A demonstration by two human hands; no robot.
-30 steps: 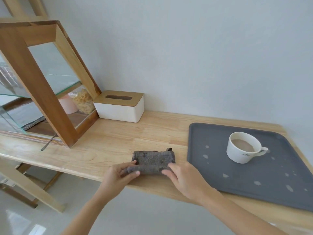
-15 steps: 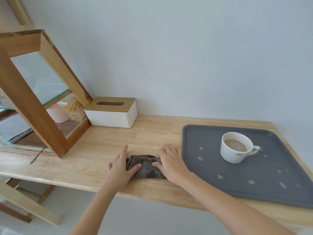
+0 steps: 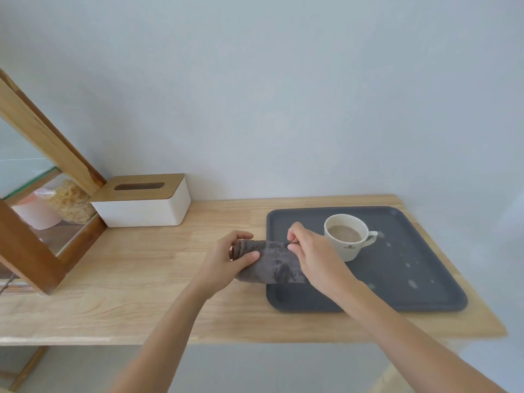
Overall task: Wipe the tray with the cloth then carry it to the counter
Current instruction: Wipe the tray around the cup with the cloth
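Note:
A dark grey tray (image 3: 419, 296) lies on the right part of the wooden table, with pale spill drops across its right half. On it stands a white cup (image 3: 347, 239) holding a light brown drink. A grey cloth (image 3: 269, 263) hangs in the air over the tray's left edge, held at both ends. My left hand (image 3: 226, 260) pinches its left end and my right hand (image 3: 312, 252) pinches its upper right corner, just left of the cup. The cloth and my right forearm hide part of the tray's left side.
A white tissue box (image 3: 144, 202) with a wooden lid sits at the back of the wooden table (image 3: 127, 293). A wood-and-glass display case (image 3: 34, 245) stands at the left, with a bag of snacks (image 3: 72, 199) inside. The table's front edge runs below my forearms.
Both hands have lifted the cloth off the table and carried it right, over the tray's left edge. The camera has shifted, so the tray now lies nearer the middle.

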